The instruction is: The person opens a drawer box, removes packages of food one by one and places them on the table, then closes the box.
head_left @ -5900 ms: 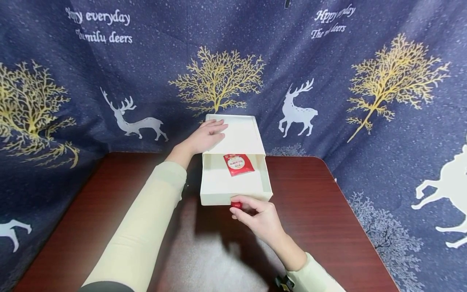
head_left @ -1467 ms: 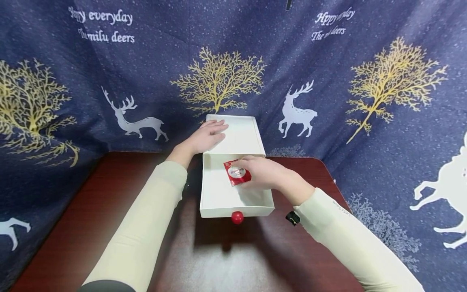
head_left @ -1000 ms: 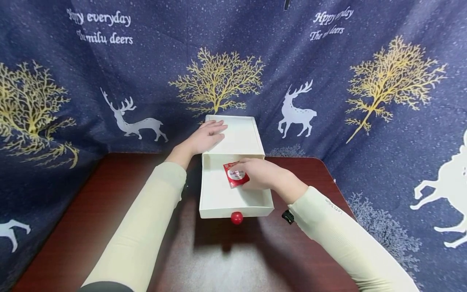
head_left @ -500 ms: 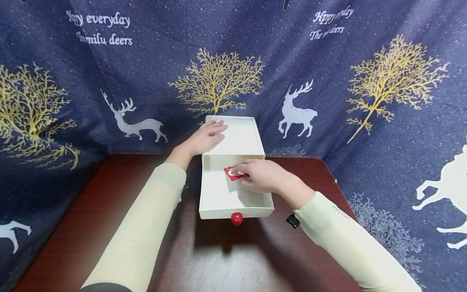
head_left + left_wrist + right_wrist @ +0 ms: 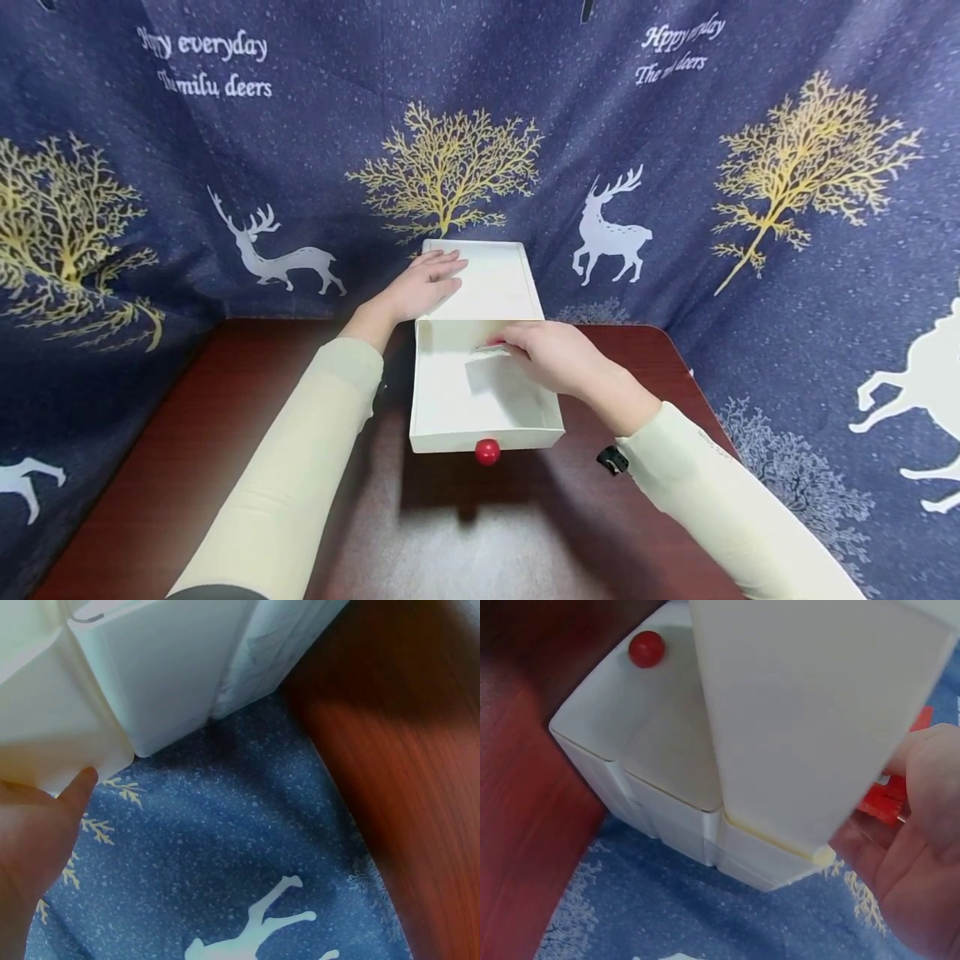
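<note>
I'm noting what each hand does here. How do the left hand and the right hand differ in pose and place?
The left hand rests on the white box top, while the right hand is over the open drawer. The left hand's fingers are stretched out and hold nothing; the right hand's pinch a red packet. Both hands are bare, below pale sleeves.

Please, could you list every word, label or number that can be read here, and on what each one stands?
"Hppy everyday": blue cloth, upper left, first word distorted by a fold.
"milu deers": just below; the word before it is distorted too.
"Hppy … yday": same cloth, upper right, middle lost in a fold.
"The … deers": just below, likewise.
Right sleeve: lettering too small to read.
Red packet: nothing readable.
</note>
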{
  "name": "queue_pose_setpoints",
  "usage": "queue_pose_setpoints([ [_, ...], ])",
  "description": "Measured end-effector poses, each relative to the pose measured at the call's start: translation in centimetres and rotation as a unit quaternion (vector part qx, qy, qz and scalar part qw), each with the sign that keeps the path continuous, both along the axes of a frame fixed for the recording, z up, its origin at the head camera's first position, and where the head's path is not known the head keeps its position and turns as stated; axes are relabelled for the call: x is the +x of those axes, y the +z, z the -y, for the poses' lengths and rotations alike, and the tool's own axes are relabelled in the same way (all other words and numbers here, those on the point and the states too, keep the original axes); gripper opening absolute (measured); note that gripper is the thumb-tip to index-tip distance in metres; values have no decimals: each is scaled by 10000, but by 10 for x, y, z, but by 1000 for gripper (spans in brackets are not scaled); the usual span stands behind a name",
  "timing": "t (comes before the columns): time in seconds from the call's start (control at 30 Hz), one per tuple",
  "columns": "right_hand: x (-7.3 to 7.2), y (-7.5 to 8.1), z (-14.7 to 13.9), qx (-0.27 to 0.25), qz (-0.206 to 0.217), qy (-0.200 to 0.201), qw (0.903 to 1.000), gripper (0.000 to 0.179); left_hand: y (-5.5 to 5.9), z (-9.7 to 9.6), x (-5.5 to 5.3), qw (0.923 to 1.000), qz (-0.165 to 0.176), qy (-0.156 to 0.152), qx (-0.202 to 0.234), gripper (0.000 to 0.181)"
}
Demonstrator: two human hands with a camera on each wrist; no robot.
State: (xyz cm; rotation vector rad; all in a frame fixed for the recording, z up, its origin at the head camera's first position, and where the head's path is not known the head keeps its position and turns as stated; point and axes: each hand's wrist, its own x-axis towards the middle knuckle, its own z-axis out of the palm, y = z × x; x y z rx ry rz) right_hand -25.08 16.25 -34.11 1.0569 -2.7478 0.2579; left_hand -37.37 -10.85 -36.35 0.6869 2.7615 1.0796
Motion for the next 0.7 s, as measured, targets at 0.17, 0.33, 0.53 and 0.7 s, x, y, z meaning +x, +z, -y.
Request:
queue_pose_setpoints([
  [0.17, 4, 13, -8, -412, -50, -54, 9991, 25, 1, -1, 2, 10000, 22, -40, 11, 60],
  [0.33, 4, 25, -18, -868, -307, -26, 9958, 27, -1, -1, 0, 10000, 14, -50, 10, 59],
  [0.53, 1, 39, -31, -1350, -399, -294, 9896, 26, 0, -1, -1, 10000, 12, -67, 24, 59],
  [0.7, -8, 40, -44, -1743, -555, -762, 9802, 26, -1, 0, -2, 10000, 33, -58, 19, 59],
])
